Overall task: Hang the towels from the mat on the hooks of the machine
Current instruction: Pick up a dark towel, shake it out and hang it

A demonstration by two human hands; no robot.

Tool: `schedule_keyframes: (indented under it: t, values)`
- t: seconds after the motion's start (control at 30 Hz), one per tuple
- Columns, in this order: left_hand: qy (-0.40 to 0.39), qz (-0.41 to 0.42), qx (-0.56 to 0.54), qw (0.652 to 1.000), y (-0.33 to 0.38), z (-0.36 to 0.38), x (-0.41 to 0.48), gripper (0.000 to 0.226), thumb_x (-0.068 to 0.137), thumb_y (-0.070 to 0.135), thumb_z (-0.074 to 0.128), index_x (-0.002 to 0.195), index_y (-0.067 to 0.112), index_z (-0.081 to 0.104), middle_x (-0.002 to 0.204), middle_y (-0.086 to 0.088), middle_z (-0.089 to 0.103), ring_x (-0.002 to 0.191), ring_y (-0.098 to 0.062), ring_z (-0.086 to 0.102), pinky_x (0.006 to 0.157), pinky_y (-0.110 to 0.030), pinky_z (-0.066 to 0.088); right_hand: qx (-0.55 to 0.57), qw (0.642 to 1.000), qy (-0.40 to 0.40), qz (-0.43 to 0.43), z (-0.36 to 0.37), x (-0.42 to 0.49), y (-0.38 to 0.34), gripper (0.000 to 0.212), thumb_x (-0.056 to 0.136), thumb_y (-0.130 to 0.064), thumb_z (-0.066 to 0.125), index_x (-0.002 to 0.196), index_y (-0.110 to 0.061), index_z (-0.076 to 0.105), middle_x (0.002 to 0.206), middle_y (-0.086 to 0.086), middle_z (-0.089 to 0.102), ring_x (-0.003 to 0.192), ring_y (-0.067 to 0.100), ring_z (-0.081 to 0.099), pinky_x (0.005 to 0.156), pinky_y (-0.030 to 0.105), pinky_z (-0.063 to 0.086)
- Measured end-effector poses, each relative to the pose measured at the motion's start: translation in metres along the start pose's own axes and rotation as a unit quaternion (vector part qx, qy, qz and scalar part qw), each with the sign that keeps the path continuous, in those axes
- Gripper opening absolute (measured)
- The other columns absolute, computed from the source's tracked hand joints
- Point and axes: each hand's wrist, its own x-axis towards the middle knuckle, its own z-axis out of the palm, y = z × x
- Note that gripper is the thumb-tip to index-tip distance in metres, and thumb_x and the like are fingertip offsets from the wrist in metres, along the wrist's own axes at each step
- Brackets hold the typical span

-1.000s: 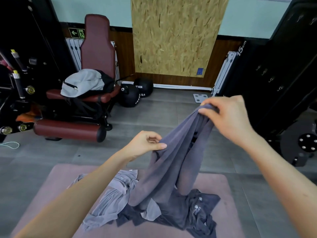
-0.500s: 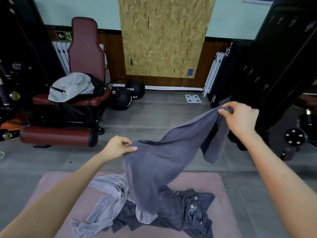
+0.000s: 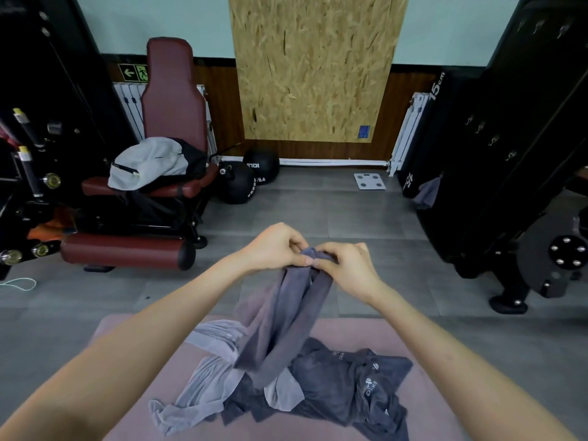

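Pinching the bunched top of a dark grey towel [image 3: 273, 329] with left hand [image 3: 273, 249] and right hand [image 3: 346, 265], fingertips meeting, held it above the pink mat [image 3: 350, 332]. Let its lower end trail onto the heap of towels [image 3: 334, 386], one bearing white print too small to read. Showed "15cm" on a black block [image 3: 423, 148] beside the machine [image 3: 515, 106], and a green exit sign [image 3: 133, 72] at left.

Held towel [image 3: 286, 313]: top hem was hidden inside the fingers of left hand [image 3: 270, 249] and right hand [image 3: 346, 268]. Mat [image 3: 423, 421] beneath both hands: partly covered by towel pile [image 3: 334, 386], cut off at bottom edge. Machine [image 3: 509, 122] right of right hand: cut off; hooks [image 3: 480, 125] too small to resolve.
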Motion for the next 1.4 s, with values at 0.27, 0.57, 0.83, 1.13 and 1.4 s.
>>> schedule_keyframes:
  t: [0.27, 0.57, 0.83, 1.13, 1.4]
  values:
    - [-0.018, -0.072, -0.100, 0.992, -0.034, 0.021, -0.038, 0.019, 0.069, 0.008, 0.081, 0.074, 0.015, 0.064, 0.066, 0.005, 0.063, 0.057, 0.000, 0.054, 0.064, -0.015, 0.045, 0.062, 0.992, 0.105, -0.035, -0.039, -0.002, -0.008, 0.007, 0.083, -0.020, 0.068, 0.089, -0.021, 0.072, 0.084, -0.017, 0.065, 0.091, 0.018, 0.064, 0.097, 0.046, 0.039]
    - [0.087, -0.071, -0.164, 0.980, -0.013, 0.041, -0.027, 0.024, 0.079, 0.017, 0.074, 0.077, -0.005, 0.063, 0.061, -0.008, 0.065, 0.049, -0.010, 0.060, 0.058, -0.020, 0.050, -0.012, 0.993, 0.113, 0.031, -0.052, 0.018, 0.026, 0.006, 0.086, -0.028, 0.064, 0.088, -0.030, 0.069, 0.086, -0.012, 0.070, 0.093, 0.017, 0.063, 0.097, 0.045, 0.037]
    - [0.149, -0.062, -0.243, 0.957, 0.045, 0.009, 0.012, 0.018, 0.082, 0.012, 0.070, 0.078, -0.003, 0.062, 0.051, -0.004, 0.061, 0.043, -0.011, 0.061, 0.052, -0.022, 0.055, 0.041, 0.989, 0.126, 0.060, -0.039, 0.014, 0.034, 0.026, 0.083, -0.021, 0.067, 0.107, -0.031, 0.066, 0.072, -0.003, 0.067, 0.076, 0.017, 0.063, 0.098, 0.041, 0.038]
    - [-0.041, 0.089, 0.189, 0.977, 0.062, -0.031, 0.022, 0.013, 0.079, 0.025, 0.072, 0.080, 0.013, 0.069, 0.073, 0.003, 0.062, 0.073, -0.014, 0.059, 0.072, -0.028, 0.046, 0.110, 0.987, 0.111, 0.049, -0.063, 0.023, 0.030, 0.028, 0.084, 0.000, 0.055, 0.103, -0.021, 0.055, 0.079, -0.013, 0.064, 0.079, 0.012, 0.056, 0.099, 0.042, 0.038]
    - [0.111, 0.303, 0.426, 0.845, 0.009, -0.060, 0.010, 0.022, 0.084, 0.021, 0.055, 0.067, 0.011, 0.065, 0.064, -0.006, 0.057, 0.061, -0.027, 0.058, 0.055, -0.035, 0.047, -0.169, 0.962, 0.136, -0.166, -0.124, 0.044, 0.048, 0.026, 0.072, -0.002, 0.055, 0.074, -0.022, 0.072, 0.073, -0.004, 0.068, 0.075, 0.025, 0.062, 0.071, 0.033, 0.039]
